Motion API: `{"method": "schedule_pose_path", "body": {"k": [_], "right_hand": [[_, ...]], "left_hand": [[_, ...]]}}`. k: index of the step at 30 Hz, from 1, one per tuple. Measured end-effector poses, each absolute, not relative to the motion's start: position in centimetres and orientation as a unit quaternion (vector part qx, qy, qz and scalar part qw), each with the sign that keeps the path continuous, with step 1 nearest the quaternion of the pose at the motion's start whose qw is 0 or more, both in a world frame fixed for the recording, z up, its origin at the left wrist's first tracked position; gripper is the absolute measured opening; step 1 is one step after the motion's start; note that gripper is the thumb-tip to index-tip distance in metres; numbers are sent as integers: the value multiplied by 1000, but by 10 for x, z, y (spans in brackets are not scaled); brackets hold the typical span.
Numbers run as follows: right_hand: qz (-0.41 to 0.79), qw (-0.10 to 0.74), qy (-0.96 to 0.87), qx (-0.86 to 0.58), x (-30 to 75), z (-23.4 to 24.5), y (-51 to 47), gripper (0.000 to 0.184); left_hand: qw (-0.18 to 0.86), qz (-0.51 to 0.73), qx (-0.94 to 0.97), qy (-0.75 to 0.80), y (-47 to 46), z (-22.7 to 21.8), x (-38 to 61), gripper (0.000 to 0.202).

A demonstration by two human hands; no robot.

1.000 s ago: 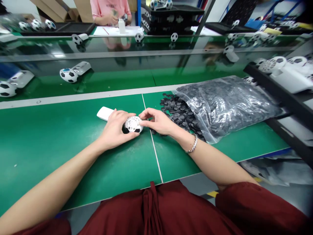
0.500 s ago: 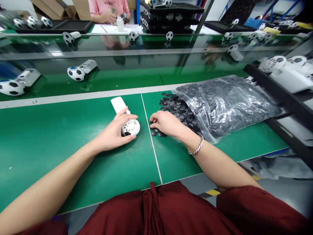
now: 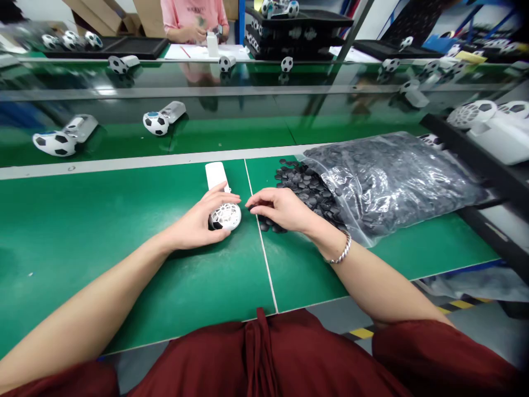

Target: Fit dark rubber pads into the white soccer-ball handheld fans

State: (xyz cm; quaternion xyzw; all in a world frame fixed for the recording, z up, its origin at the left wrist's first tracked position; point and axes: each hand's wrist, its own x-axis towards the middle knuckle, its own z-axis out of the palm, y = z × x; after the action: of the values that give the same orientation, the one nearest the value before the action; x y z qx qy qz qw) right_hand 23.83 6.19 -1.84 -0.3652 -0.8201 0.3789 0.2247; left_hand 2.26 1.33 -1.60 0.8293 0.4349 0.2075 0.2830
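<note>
My left hand (image 3: pixel 203 220) is curled around a white football-patterned housing (image 3: pixel 226 216), thumb on its near side and fingers over the far side. The housing's open lattice faces up, with one black patch at its lower left. Its flat white handle (image 3: pixel 215 175) points away from me along the green mat. Just to the right, my right hand (image 3: pixel 279 208) pinches a small black piece (image 3: pixel 250 208) between thumb and fingertips, apart from the housing. Below and beyond that hand, loose black pieces (image 3: pixel 303 184) spill from a clear plastic bag (image 3: pixel 397 182).
A conveyor belt (image 3: pixel 231 132) beyond the mat carries football-shaped units (image 3: pixel 156 122). Black trays (image 3: pixel 508 160) with white parts stand at the right. Across the line, a person in a pink shirt (image 3: pixel 194 16) works beside stacked black trays (image 3: pixel 297 49).
My right hand has lifted from the loose pieces and moved left toward the housing, a black piece at its fingertips. The left hand keeps its grip. Units on the near belt have shifted right.
</note>
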Motion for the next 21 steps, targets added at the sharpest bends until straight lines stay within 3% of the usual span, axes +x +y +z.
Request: {"method": "schedule_pose_path", "body": {"k": [5,11,15,21], "right_hand": [[451,291,-793,-289,233,-19,55,11],[365,290,-859,-211,228,-20,50,12],[333,292,-868,-223,224,-21,48,12],[415,330,-805,-268,218,-25,44,15]], "left_hand": [[275,215,831,434,14,-16,21,51],[274,228,815,457,13,-18,25,47],[275,242,805,467,12,-19,30,43],[274,271,788,480,9,-21,35,34]]}}
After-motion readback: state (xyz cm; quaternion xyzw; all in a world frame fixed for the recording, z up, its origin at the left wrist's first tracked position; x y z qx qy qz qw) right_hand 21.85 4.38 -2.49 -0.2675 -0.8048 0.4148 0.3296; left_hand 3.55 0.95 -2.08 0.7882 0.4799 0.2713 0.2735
